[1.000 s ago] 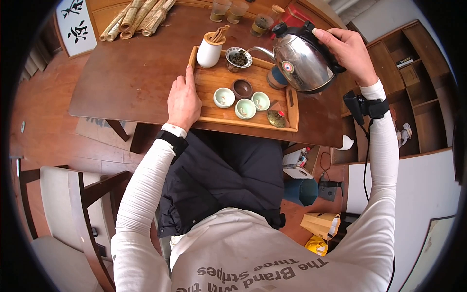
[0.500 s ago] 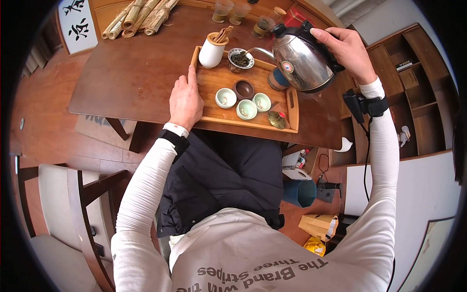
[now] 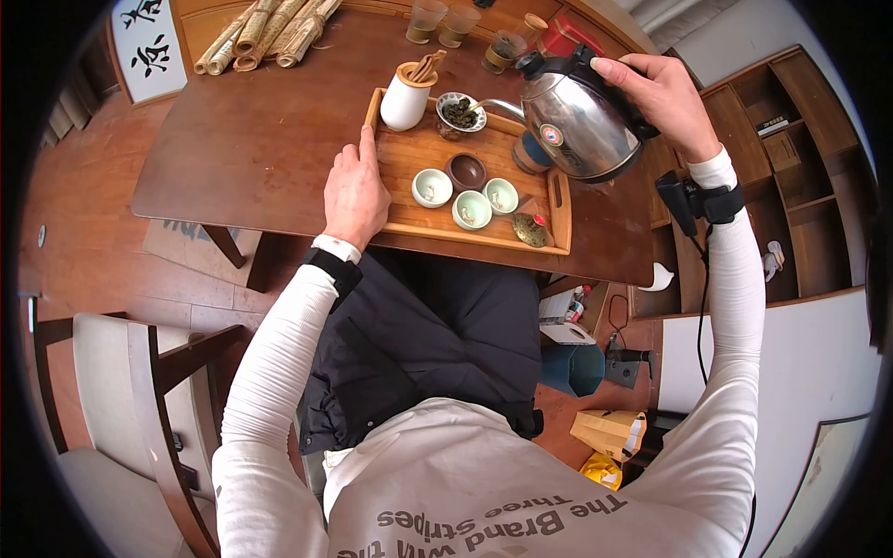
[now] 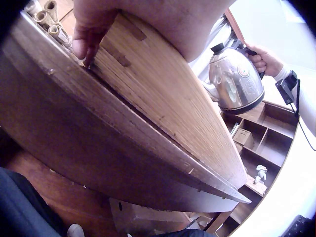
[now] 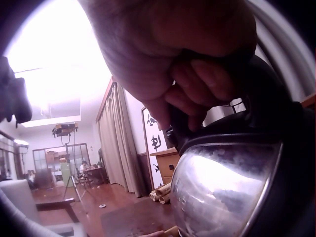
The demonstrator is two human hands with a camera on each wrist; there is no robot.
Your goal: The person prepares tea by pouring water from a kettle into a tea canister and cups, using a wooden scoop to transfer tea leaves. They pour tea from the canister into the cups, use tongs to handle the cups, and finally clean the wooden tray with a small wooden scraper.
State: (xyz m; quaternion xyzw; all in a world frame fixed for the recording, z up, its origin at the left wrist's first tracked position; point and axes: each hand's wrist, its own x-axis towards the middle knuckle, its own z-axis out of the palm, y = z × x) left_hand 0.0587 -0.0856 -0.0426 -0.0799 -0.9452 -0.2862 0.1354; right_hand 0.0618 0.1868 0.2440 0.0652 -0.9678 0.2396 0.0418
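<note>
My right hand grips the black handle of a steel electric kettle, fingers wrapped around it in the right wrist view. The kettle hangs over the right side of a wooden tray, its spout tip at the rim of a patterned white bowl of dark tea leaves. With fingers extended, my left hand rests at the tray's left edge; the left wrist view shows its fingertips low against the tray's outer side. Pale green cups and a brown cup sit near the tray's middle.
A white canister with wooden tools stands at the tray's back left corner. A round patterned piece with a red tip lies front right. Behind are bamboo rolls, glasses and a red box. A blue-banded container stands below the kettle.
The kettle stays held with its spout at the tea bowl, its body sinking very slightly. The view shifted a little between the first two frames; the left hand stays at the tray edge.
</note>
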